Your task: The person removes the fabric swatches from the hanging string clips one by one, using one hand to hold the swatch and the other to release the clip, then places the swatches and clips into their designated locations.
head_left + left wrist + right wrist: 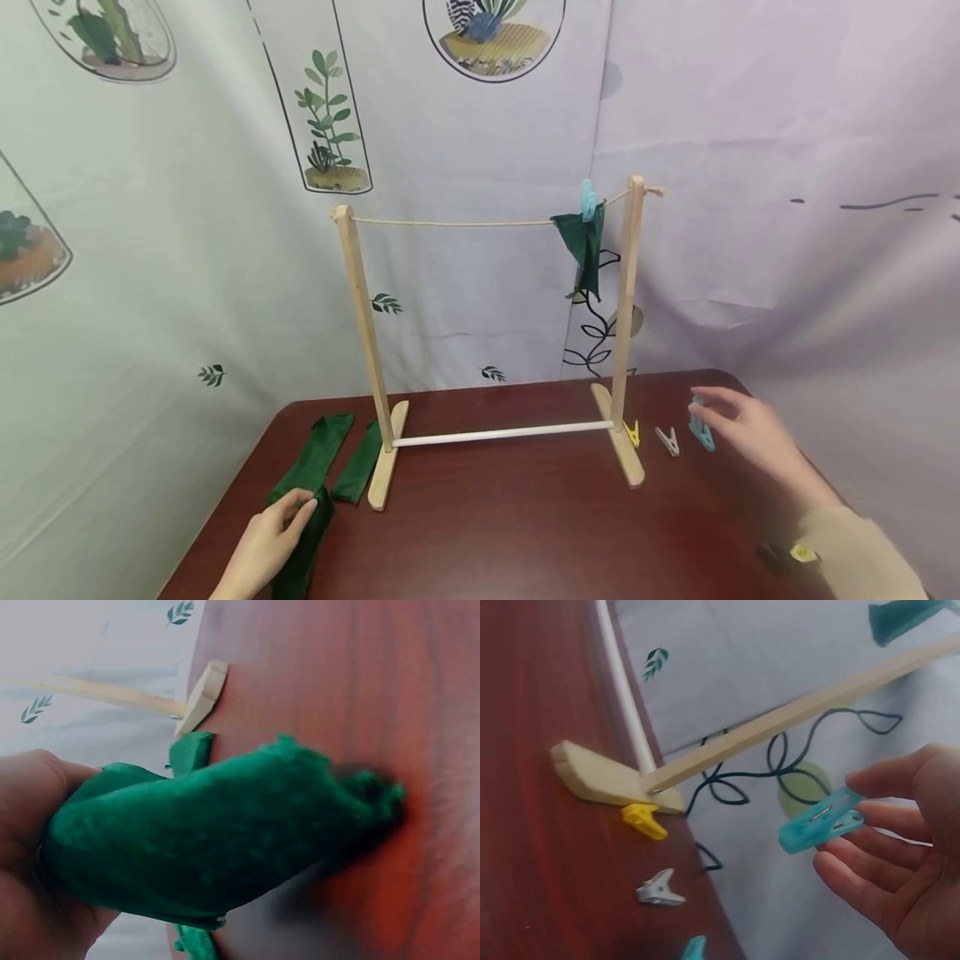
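Note:
My left hand pinches one end of a dark green cloth strip at the front left of the table. In the left wrist view the held cloth droops from the fingers, its frayed edge out over the tabletop. Two more green strips lie flat just beyond it. My right hand is at the far right, and in the right wrist view it holds a light blue clothespin between thumb and fingers. Another blue clothespin lies on the table below.
A wooden drying rack stands mid-table with a cord between its posts. A green cloth hangs near its right end under a blue clothespin. Yellow and white clothespins lie by the right foot. A printed curtain hangs behind.

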### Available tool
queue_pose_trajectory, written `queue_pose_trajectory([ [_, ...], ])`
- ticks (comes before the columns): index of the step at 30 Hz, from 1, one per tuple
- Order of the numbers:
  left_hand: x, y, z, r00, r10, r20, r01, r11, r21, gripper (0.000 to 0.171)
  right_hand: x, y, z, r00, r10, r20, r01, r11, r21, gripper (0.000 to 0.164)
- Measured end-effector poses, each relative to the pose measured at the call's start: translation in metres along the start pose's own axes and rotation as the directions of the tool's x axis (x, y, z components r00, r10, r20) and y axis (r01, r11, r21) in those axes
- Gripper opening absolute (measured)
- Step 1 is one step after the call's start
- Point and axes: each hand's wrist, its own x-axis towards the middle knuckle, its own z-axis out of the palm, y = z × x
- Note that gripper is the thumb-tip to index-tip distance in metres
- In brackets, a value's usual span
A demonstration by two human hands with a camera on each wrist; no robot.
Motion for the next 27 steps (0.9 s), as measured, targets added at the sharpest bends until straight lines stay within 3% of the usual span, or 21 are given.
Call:
queue_pose_trajectory([
  [6,-0.003,-0.004,0.012,0.999,-0.012,0.038,0.012,1.0,0.002,0.027,-0.006,0.009,0.012,0.999,0.024,0.023,-0.024,1.0,0.004,0.05],
  [13,-0.005,-0.003,0.025,0.992,-0.059,0.108,0.068,0.995,-0.076,0.014,-0.009,0.014,0.022,0.999,0.024,0.048,-0.023,1.0,-0.01,0.051],
  [17,-0.007,-0.004,0.031,0.992,-0.051,0.115,0.058,0.997,-0.057,0.006,-0.011,0.018,0.029,0.997,0.027,0.078,-0.025,0.999,-0.028,0.051],
  [27,-0.01,-0.008,0.036,0.992,-0.062,0.112,0.066,0.997,-0.038,0.014,-0.016,0.022,0.045,0.982,0.074,0.173,-0.072,0.997,-0.019,0.046],
])
